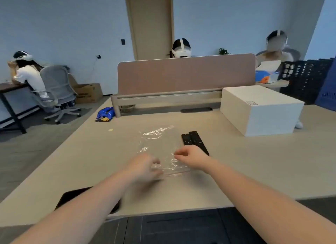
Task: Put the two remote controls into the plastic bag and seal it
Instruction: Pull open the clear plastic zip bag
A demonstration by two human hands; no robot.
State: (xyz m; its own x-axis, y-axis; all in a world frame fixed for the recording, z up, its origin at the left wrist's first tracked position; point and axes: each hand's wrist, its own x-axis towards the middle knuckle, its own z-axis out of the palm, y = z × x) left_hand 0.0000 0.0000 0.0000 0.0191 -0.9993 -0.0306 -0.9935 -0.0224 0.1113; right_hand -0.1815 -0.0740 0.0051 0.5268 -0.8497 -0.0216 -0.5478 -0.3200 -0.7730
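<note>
A clear plastic bag (pixel 157 144) lies flat on the beige desk (pixel 87 158), its near edge toward me. Two black remote controls (pixel 194 141) lie side by side just right of the bag. My left hand (pixel 145 166) is blurred at the bag's near left corner, fingers touching the plastic. My right hand (pixel 191 157) hovers over the bag's near right edge with fingers curled and thumb close to forefinger; it partly covers the near end of the remotes. Whether either hand grips the plastic is unclear.
A white box (pixel 260 109) stands at the right back of the desk. A pinkish divider panel (pixel 185 74) closes the far edge. A dark flat object (pixel 72 196) lies at the near left edge. A blue packet (pixel 105 114) lies far left. People sit beyond.
</note>
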